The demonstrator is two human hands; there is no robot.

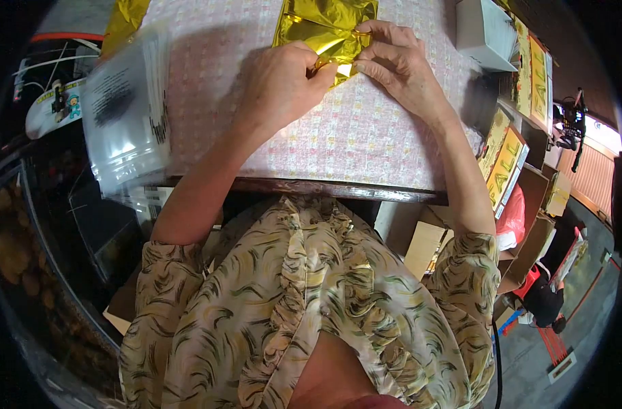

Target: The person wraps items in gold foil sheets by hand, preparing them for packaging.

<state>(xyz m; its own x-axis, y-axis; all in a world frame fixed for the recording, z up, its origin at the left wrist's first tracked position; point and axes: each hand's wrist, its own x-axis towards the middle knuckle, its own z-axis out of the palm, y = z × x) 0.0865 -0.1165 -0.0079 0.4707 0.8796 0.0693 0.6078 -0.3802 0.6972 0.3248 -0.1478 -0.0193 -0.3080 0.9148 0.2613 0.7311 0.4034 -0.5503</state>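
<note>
Gold foil sheet [324, 24] lies crumpled at far edge of cloth-covered surface [365, 143], approx. mid-width. Both hands are close together at its near corner: L hand [283, 82] pinches a fold w/ thumb & forefinger, R hand [392, 65] has fingertips clamped on same fold just beside it. Stack of clear plastic bags [127, 102] overhangs left edge; white box [484, 31] sits at far right corner.

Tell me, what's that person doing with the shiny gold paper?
A person sits at a table covered with a pale pink checked cloth. The left hand and the right hand both pinch the near edge of a shiny gold foil sheet lying on the cloth. A blurred stack of clear plastic bags sits to the left, and yellow printed cardboard boxes stand to the right.
</note>
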